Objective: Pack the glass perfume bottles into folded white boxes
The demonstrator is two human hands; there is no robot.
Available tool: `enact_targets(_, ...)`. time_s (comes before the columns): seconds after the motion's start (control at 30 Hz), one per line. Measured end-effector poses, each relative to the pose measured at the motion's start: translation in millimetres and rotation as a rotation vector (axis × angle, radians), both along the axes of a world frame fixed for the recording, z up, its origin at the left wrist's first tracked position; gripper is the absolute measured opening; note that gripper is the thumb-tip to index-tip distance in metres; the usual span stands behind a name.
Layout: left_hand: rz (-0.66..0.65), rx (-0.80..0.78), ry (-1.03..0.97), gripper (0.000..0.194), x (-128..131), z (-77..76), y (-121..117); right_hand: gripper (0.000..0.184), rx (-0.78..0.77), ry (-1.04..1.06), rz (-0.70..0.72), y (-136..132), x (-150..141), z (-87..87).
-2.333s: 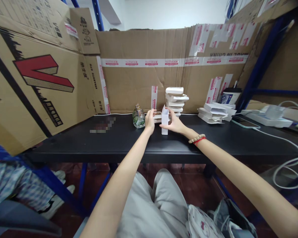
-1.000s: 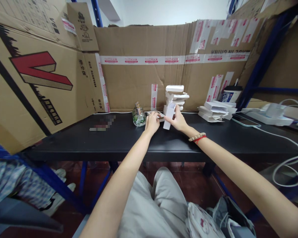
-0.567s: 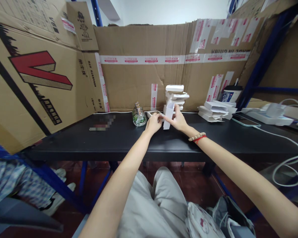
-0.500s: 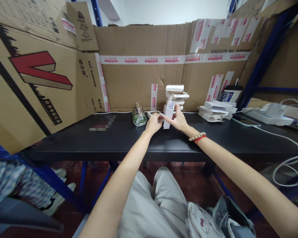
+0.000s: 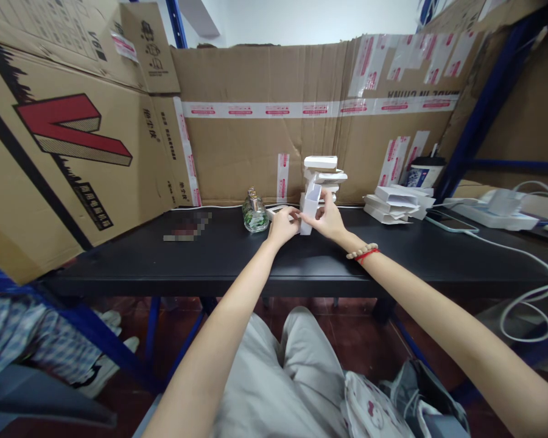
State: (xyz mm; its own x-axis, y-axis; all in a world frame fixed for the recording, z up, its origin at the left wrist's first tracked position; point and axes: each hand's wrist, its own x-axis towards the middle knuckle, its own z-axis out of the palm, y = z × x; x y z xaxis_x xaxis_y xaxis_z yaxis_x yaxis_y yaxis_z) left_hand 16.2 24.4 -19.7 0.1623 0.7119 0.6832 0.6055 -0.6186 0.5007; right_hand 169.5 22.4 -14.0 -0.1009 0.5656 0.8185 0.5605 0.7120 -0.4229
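A narrow white cardboard box (image 5: 309, 210) stands upright above the black tabletop, its top end open with a flap raised. My right hand (image 5: 329, 220) grips it from the right, thumb across the near face and fingers behind. My left hand (image 5: 284, 227) is closed at the box's left edge, its fingertips pinching there; what exactly lies between them is partly hidden. Just behind my left hand lies a flat white box (image 5: 274, 211), mostly covered. A glass bottle (image 5: 255, 211) with green inside sits to the left. Behind the upright box rises a stack of small white boxes (image 5: 320, 162).
Flattened white cartons (image 5: 395, 204) are piled to the right, beside a lidded paper cup (image 5: 424, 173). Farther right are a phone (image 5: 452, 222), a power strip (image 5: 506, 214) and white cables (image 5: 545, 261). Cardboard walls (image 5: 246, 146) enclose the black table (image 5: 201, 258). Another person's legs show lower left.
Both hands stay almost in place around the white box. The upright box has tilted or shifted very slightly; the other objects rest where they were.
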Motion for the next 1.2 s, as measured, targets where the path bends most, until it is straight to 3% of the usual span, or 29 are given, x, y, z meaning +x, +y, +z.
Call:
enact_targets(0.27,0.185,0.048,-0.036,0.026,-3.3,6.2,-4.6,0.074,-0.029,0.125,0.052,0.2,-3.2,1.7)
enact_targets(0.43,0.167,0.015,0.083,0.023,-1.5,3.1,-6.1,0.077,-0.047,0.167,0.093,0.5,-3.6,1.3)
enact_targets(0.6,0.206,-0.075,0.136,0.020,-1.5,0.9,-7.9,0.087,-0.012,0.127,0.038,0.5,-3.6,1.6)
enact_targets(0.77,0.272,-0.110,0.200,0.023,-3.2,2.4,-8.1,0.072,-0.014,0.104,0.039,-3.8,-4.6,3.8)
enact_targets(0.97,0.416,-0.032,0.314,0.028,-0.6,8.5,-12.9,0.068,-0.068,0.193,0.076,-1.7,-3.8,1.4)
enact_targets(1.2,0.354,0.045,0.304,0.026,0.3,8.8,-14.6,0.073,-0.042,0.150,0.031,9.0,-1.7,-5.3)
